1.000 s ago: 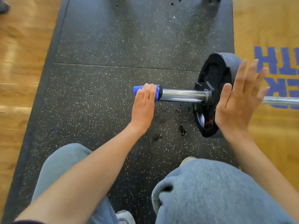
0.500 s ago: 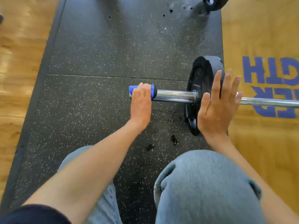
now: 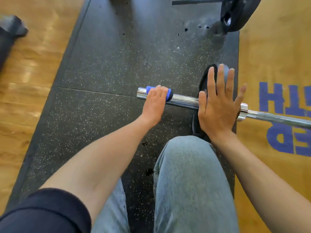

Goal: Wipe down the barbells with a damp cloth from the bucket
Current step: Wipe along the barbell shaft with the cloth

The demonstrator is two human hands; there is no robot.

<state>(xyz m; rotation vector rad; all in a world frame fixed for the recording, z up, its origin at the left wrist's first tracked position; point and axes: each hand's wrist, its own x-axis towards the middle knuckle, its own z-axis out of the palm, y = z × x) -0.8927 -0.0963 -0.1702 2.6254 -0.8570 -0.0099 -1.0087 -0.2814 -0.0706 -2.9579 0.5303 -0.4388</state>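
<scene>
1. A dark rubber mat, flecked with white specks, covers the floor in the middle of the view, under and beyond both hands.
2. A thin seam crosses the mat, running leftward from just beside the left hand.
3. Small dark wet spots dot the mat below the left hand, and more lie well beyond the right hand.
4. Glossy wooden flooring lies left of the left hand, with bright patches of reflected light.
5. Wooden flooring right of the right hand bears large blue lettering, seen upside down.
6. A blurred dark object sits far left of the left hand.
</scene>
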